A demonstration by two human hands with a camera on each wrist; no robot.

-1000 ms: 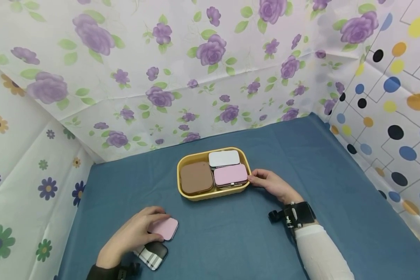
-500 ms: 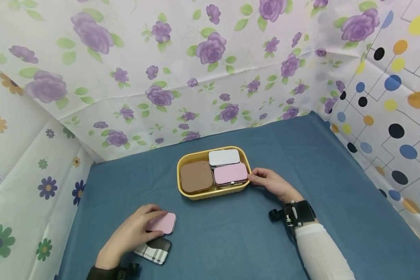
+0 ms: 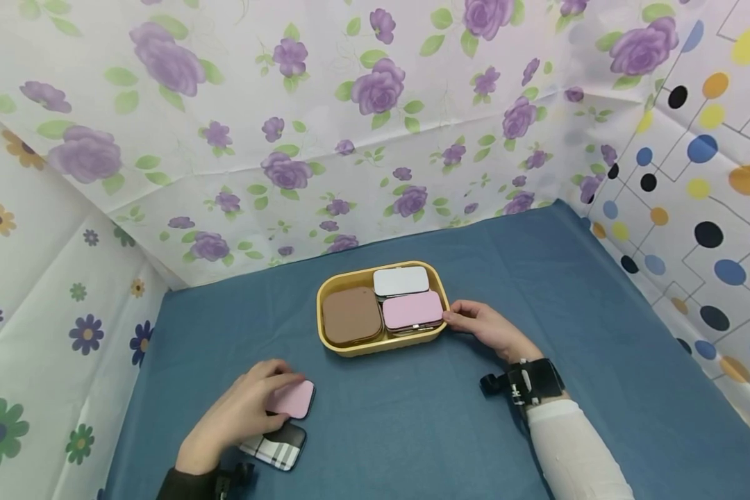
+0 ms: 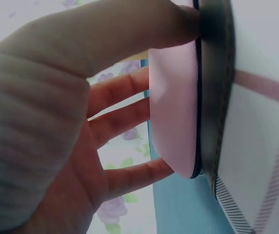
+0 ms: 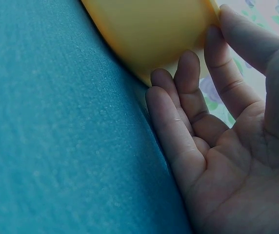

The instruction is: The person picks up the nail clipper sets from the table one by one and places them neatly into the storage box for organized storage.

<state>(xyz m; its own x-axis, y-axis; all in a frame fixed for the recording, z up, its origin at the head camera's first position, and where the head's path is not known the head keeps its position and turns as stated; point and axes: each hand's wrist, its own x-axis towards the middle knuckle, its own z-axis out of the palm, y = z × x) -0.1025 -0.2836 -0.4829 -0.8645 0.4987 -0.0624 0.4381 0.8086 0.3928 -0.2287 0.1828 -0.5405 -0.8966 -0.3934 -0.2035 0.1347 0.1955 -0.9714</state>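
Observation:
My left hand (image 3: 246, 408) pinches a flat pink case (image 3: 294, 399) with rounded corners and a dark edge. In the left wrist view the thumb lies along one side of the pink case (image 4: 173, 107) and the fingers spread along the other. Just nearer to me, a black-and-white plaid case (image 3: 278, 448) lies beside it, partly under the hand. My right hand (image 3: 487, 329) pinches the right end of a yellow basket (image 3: 352, 351) between thumb and index finger. In the right wrist view the other fingers curl loosely by the basket wall (image 5: 149, 34).
Inside the basket sit a brown square case (image 3: 351, 316), a white case (image 3: 401, 281) and a pink case with a small clasp (image 3: 412, 310). Blue cloth (image 3: 387, 417) covers the table. A purple-flowered sheet (image 3: 325, 173) rises behind it, with patterned sheets at both sides.
The pink case and the left hand have shifted slightly away from me. The plaid case has turned a little and moved slightly up. The right hand stays at the basket.

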